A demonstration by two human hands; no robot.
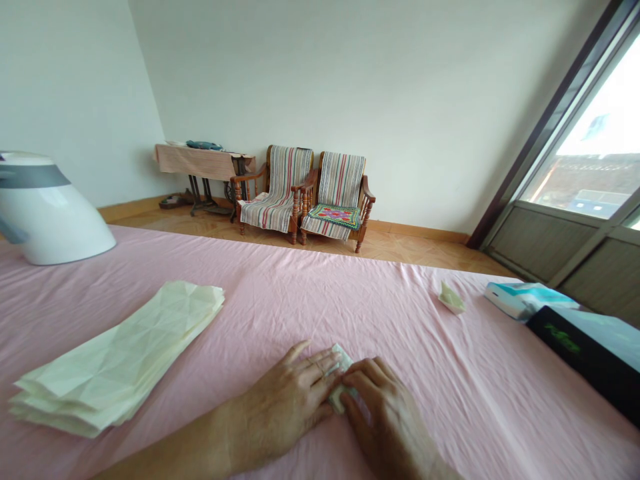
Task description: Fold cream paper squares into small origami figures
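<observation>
A small piece of folded paper (340,360), pale green, lies on the pink cloth (280,293) in front of me. My left hand (295,387) rests flat across it, fingers stretched out and pressing it down. From the other side, my right hand (387,403) curls its fingers onto the paper's edge, thumb close to the index finger. Both hands hide much of the paper. To the left lies a stack of creased pale green paper sheets (125,353). A small folded paper boat shape (451,299) sits apart at the right.
A white kettle (65,213) stands at the far left. On the right are a blue-and-white packet (525,298) and a black box (575,347). Beyond the cloth are two wooden armchairs (333,193) with striped covers and a cloth-draped sewing table (195,160).
</observation>
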